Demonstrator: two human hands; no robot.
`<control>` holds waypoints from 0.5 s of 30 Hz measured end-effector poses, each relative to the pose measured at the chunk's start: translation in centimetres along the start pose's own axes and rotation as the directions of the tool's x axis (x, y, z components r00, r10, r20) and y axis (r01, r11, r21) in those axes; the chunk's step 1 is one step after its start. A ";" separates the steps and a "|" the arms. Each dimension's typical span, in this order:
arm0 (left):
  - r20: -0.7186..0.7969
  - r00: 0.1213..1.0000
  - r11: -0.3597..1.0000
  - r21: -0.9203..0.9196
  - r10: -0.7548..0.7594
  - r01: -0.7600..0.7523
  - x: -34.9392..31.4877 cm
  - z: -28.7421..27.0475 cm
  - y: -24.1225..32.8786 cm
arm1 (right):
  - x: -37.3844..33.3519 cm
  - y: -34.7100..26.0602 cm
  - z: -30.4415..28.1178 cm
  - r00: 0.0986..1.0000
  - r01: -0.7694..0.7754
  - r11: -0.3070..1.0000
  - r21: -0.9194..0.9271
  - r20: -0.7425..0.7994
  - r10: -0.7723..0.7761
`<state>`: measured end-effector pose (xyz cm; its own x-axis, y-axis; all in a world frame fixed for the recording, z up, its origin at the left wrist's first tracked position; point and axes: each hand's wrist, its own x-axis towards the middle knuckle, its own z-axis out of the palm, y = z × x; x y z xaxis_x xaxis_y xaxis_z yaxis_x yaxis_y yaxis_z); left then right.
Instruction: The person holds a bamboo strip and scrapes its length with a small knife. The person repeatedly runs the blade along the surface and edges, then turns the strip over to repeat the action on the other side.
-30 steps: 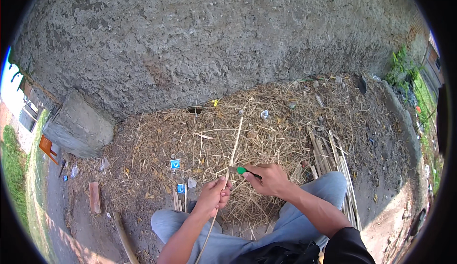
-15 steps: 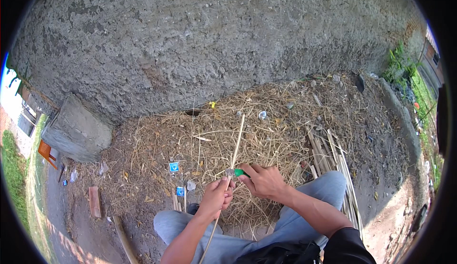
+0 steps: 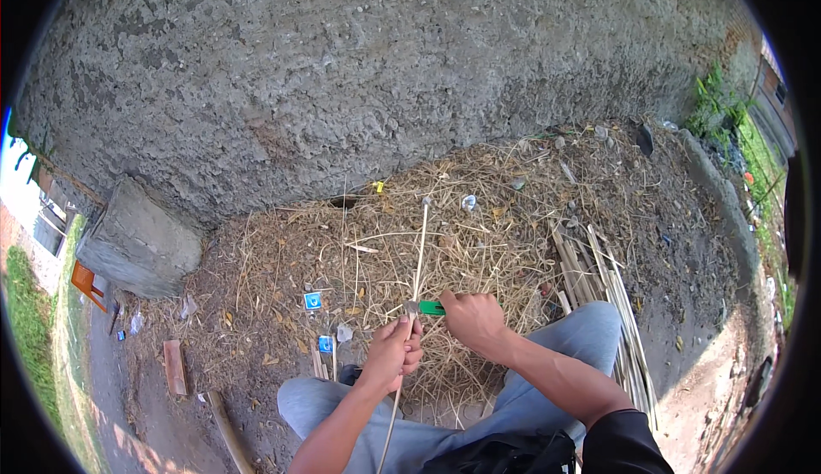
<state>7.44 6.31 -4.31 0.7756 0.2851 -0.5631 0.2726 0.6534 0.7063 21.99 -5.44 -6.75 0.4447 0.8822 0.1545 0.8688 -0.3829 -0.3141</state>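
My left hand [image 3: 393, 356] is closed around a thin pale strip of bamboo or wood [image 3: 422, 251]. The strip rises away from me toward the wall, and its lower end runs down past my left wrist between my legs. My right hand [image 3: 475, 322] grips a green-handled knife [image 3: 433, 308], held crosswise. Its short blade meets the strip just above my left fingers. Much of the handle is hidden inside my right hand.
Shavings [image 3: 479, 251] cover the ground before me. Long split strips [image 3: 629, 328] lie beside my right knee. A rough wall [image 3: 385, 72] stands ahead, with a concrete block [image 3: 150, 239] at left. Blue packets [image 3: 313, 300], a brick piece [image 3: 174, 367] and a round stick [image 3: 227, 431] lie leftward.
My right hand has shifted slightly right, so more of the green handle shows. The strip's far end has swung a little left and its lower end right.
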 end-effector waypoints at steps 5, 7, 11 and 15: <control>-0.070 0.994 0.996 0.008 -0.084 0.085 -0.2 1.3 -1.6 | 1.7 2.6 1.0 0.994 -0.102 0.990 -0.102 -0.051 0.098; -0.057 0.993 0.992 0.067 -0.103 0.106 -0.6 1.4 -2.0 | 2.5 3.5 0.4 0.981 -0.172 0.980 -0.099 -0.106 0.161; -0.074 0.996 0.999 0.014 -0.042 0.043 -0.2 0.7 -1.4 | 1.6 1.5 -1.7 0.995 -0.097 0.993 -0.073 0.003 0.098; -0.094 0.995 0.999 0.007 0.032 -0.031 0.0 0.6 -1.3 | 0.3 0.5 -1.0 0.999 -0.016 0.999 -0.050 0.046 0.018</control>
<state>7.46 5.04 -4.97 0.7268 0.3707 -0.5782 0.2523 0.6389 0.7268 22.77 -5.61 -5.88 0.4500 0.8868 0.1059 0.8715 -0.4101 -0.2690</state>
